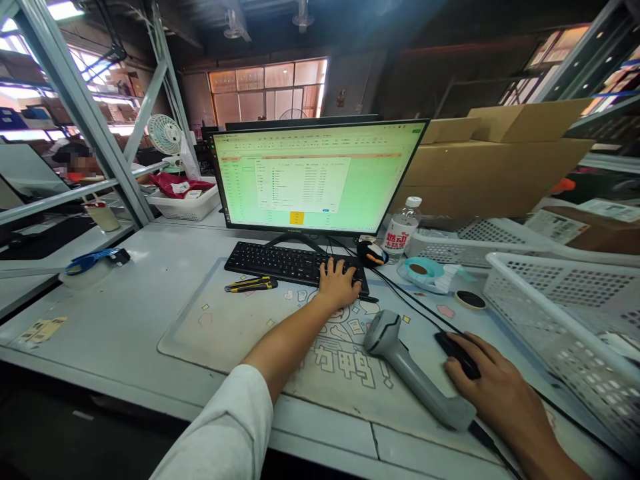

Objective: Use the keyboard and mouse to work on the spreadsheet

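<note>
Black keys under the left hand: its fingers lie spread and flat on the right end of the keyboard, gripping nothing. Right hand cups the dark mouse, fingers curled narrow over its back. Between the two hands a grey scanner lies on its side, untouched. Ahead of the left fingers the monitor shows a green sheet with a white file window open on top, so by my reading the computer work is midway: a dialog waits, nothing confirmed. Left of the keyboard, a yellow-and-black knife. Beyond the mouse, a teal label roll, a water bottle, white baskets. All sits on a printed mat over a pale table. Farther out: cardboard boxes, steel racking, a small fan, dim warehouse windows.
</note>
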`<action>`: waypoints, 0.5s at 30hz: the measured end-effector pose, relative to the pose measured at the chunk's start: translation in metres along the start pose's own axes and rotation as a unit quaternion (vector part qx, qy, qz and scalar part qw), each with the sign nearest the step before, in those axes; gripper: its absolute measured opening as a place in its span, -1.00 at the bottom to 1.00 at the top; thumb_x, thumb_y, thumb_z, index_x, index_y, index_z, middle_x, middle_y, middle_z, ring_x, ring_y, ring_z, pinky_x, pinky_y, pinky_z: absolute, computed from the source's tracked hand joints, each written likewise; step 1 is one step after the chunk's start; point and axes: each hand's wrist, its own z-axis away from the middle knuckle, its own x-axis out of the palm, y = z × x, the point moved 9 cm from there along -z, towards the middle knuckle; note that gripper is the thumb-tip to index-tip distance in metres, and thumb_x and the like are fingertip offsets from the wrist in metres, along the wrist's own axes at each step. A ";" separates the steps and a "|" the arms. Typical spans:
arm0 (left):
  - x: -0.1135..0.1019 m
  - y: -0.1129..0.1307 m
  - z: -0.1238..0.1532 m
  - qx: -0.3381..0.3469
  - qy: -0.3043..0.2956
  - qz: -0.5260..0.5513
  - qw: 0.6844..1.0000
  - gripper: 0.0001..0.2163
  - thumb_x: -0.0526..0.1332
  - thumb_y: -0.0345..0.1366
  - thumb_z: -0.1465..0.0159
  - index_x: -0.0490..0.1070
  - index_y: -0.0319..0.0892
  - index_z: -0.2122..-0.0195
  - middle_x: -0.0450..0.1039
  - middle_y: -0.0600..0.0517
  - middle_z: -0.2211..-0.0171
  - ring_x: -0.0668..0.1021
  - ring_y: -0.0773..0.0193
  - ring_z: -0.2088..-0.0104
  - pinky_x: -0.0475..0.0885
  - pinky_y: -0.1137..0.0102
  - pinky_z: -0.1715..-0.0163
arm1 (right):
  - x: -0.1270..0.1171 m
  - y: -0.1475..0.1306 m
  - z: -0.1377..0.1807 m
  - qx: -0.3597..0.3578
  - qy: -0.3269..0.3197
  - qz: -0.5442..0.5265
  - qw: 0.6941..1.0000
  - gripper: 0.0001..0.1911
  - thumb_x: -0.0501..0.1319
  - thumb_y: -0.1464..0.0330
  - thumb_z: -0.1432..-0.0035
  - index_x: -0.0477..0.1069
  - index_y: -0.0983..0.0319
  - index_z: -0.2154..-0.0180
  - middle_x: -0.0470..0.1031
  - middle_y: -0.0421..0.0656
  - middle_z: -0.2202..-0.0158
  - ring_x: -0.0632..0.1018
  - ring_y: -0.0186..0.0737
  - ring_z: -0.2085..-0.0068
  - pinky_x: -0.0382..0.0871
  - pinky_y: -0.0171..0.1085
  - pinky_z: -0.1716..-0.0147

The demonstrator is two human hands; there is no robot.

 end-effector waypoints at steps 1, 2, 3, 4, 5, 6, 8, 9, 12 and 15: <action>0.000 -0.002 0.001 -0.001 -0.001 -0.004 1.000 -0.43 -0.03 0.07 -0.47 0.29 -0.04 -0.40 0.13 -0.09 -0.49 0.08 -0.13 -0.51 -0.01 -0.09 -0.49 | -0.002 -0.003 0.001 0.001 -0.002 0.005 1.000 -0.43 0.00 0.00 -0.27 0.50 0.07 -0.14 0.46 -0.06 -0.28 0.59 0.23 -0.12 0.57 0.16 -0.04; 0.000 -0.006 0.002 -0.005 -0.001 -0.008 1.000 -0.40 -0.05 0.12 -0.47 0.26 -0.04 -0.42 0.13 -0.09 -0.49 0.09 -0.12 -0.51 -0.02 -0.08 -0.49 | -0.003 -0.006 0.002 0.001 -0.009 0.010 1.000 -0.42 -0.01 0.01 -0.29 0.50 0.09 -0.16 0.44 -0.07 -0.29 0.58 0.20 -0.14 0.56 0.13 -0.06; -0.001 -0.010 0.003 -0.010 -0.002 -0.013 1.000 -0.36 -0.06 0.17 -0.46 0.24 -0.04 -0.44 0.12 -0.10 -0.50 0.10 -0.11 -0.51 -0.03 -0.07 -0.50 | -0.003 -0.008 0.003 0.000 -0.017 0.016 1.000 -0.42 -0.01 0.02 -0.31 0.49 0.10 -0.17 0.43 -0.07 -0.31 0.57 0.18 -0.15 0.56 0.10 -0.08; -0.003 -0.014 0.003 -0.017 -0.001 -0.018 1.000 -0.34 -0.06 0.20 -0.45 0.22 -0.05 -0.45 0.11 -0.11 -0.50 0.09 -0.11 -0.51 -0.05 -0.06 -0.50 | -0.003 -0.011 0.003 -0.001 -0.025 0.021 0.999 -0.43 -0.01 0.04 -0.32 0.49 0.11 -0.18 0.42 -0.07 -0.32 0.56 0.17 -0.17 0.54 0.08 -0.10; -0.005 -0.019 0.003 -0.025 0.000 -0.022 0.999 -0.32 -0.06 0.22 -0.45 0.21 -0.06 -0.46 0.10 -0.12 -0.51 0.09 -0.12 -0.51 -0.06 -0.05 -0.50 | -0.004 -0.012 0.004 0.000 -0.029 0.024 0.999 -0.43 -0.02 0.05 -0.33 0.49 0.12 -0.18 0.41 -0.06 -0.32 0.55 0.16 -0.19 0.53 0.08 -0.13; -0.007 -0.024 0.003 -0.031 -0.001 -0.026 0.999 -0.30 -0.06 0.23 -0.45 0.20 -0.07 -0.46 0.09 -0.13 -0.51 0.08 -0.12 -0.52 -0.07 -0.04 -0.50 | -0.005 -0.013 0.004 0.001 -0.028 0.026 0.999 -0.43 -0.02 0.06 -0.34 0.49 0.14 -0.18 0.41 -0.05 -0.32 0.54 0.16 -0.20 0.51 0.08 -0.16; -0.011 -0.033 0.003 -0.044 0.001 -0.033 0.998 -0.29 -0.06 0.24 -0.44 0.20 -0.08 -0.46 0.08 -0.14 -0.51 0.07 -0.13 -0.52 -0.08 -0.03 -0.50 | -0.007 -0.014 0.004 0.003 -0.023 0.026 0.999 -0.42 -0.03 0.06 -0.34 0.50 0.17 -0.17 0.42 -0.03 -0.32 0.54 0.18 -0.20 0.50 0.11 -0.17; -0.012 -0.037 0.003 -0.050 0.002 -0.037 0.998 -0.28 -0.06 0.25 -0.44 0.20 -0.08 -0.46 0.08 -0.14 -0.51 0.07 -0.12 -0.52 -0.09 -0.02 -0.50 | -0.007 -0.014 0.003 0.003 -0.020 0.026 0.999 -0.42 -0.03 0.06 -0.33 0.50 0.17 -0.17 0.42 -0.02 -0.31 0.55 0.19 -0.18 0.51 0.13 -0.15; -0.017 -0.049 0.004 -0.070 0.010 -0.047 0.996 -0.26 -0.06 0.28 -0.42 0.20 -0.08 -0.46 0.08 -0.13 -0.51 0.08 -0.10 -0.52 -0.09 0.00 -0.51 | -0.006 -0.013 0.003 -0.003 -0.015 0.029 0.999 -0.42 -0.01 0.05 -0.30 0.49 0.13 -0.17 0.44 -0.04 -0.30 0.58 0.19 -0.12 0.57 0.14 -0.06; -0.020 -0.058 0.006 -0.081 0.020 -0.048 0.995 -0.24 -0.07 0.30 -0.41 0.22 -0.11 -0.45 0.10 -0.17 -0.50 0.10 -0.14 -0.51 -0.08 -0.01 -0.50 | -0.003 -0.008 0.003 -0.010 -0.001 0.032 0.999 -0.41 -0.03 0.01 -0.29 0.49 0.10 -0.15 0.46 -0.07 -0.28 0.60 0.19 -0.11 0.58 0.13 -0.02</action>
